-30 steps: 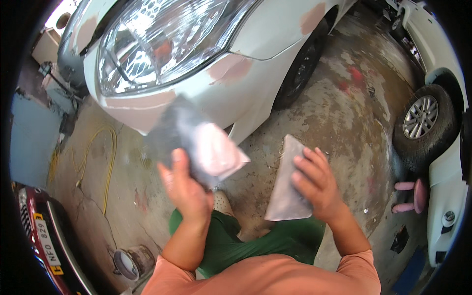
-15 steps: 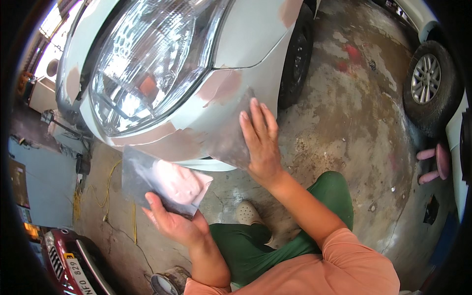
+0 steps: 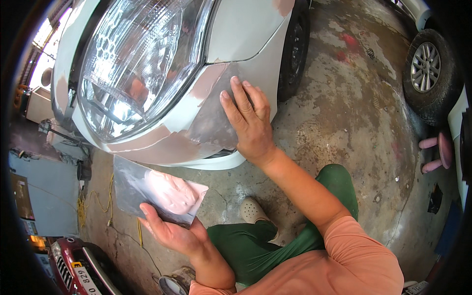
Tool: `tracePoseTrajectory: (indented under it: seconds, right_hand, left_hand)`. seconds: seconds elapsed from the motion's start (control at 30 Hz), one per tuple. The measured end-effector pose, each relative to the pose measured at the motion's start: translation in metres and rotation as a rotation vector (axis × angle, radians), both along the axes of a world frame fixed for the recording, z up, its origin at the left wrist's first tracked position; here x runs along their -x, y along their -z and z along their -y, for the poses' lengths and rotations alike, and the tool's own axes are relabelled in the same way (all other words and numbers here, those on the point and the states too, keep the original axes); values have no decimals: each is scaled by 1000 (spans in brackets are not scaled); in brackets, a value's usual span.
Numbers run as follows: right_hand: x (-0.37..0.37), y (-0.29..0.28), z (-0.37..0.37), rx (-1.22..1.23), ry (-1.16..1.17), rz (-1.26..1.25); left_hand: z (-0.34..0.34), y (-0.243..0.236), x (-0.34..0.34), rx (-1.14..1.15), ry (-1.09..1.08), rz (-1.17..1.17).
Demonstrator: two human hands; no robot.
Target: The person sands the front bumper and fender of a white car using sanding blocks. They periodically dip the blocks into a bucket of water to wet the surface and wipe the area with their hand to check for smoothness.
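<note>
My left hand [image 3: 174,233] grips a grey, see-through flat sheet [image 3: 129,184] from below, thumb along its edge. A thick mound of pink body filler [image 3: 172,191] lies on that sheet. My right hand [image 3: 250,120] holds a second grey, see-through sheet [image 3: 211,118] flat against the corner of the white car bumper [image 3: 223,162], fingers stretched over it. Pinkish-brown filler patches [image 3: 162,145] show on the bumper below the headlight [image 3: 137,73], and another filler patch [image 3: 209,81] sits beside the lamp's lower corner. The bumper surface under my right hand is partly hidden.
Another car's wheel [image 3: 425,69] stands at the far right, near a pink stool [image 3: 442,150]. A dark red car [image 3: 69,265] is at the lower left, with a can [image 3: 172,285] near it. Yellow cord [image 3: 105,201] lies on the stained concrete floor [image 3: 344,128].
My right hand has slid up and slightly left along the bumper with its sheet. My left hand and the filler-loaded sheet have shifted slightly down and left; the view has tilted a little.
</note>
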State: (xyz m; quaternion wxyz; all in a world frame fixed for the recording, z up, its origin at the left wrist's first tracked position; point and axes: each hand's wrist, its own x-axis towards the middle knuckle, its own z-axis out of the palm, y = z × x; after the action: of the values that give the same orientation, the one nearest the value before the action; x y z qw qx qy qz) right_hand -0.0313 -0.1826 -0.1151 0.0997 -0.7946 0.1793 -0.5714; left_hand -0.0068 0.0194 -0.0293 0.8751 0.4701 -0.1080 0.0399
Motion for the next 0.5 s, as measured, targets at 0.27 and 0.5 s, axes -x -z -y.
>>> tracePoseTrajectory:
  seconds: [0.27,0.5]
  right_hand:
    - [-5,1,-2,-13,-1,-19]
    - [8,4,-5,-83,-44,2]
  left_hand:
    - [-2,4,0,-1,53,-11]
    - [-3,8,0,-46,75,7]
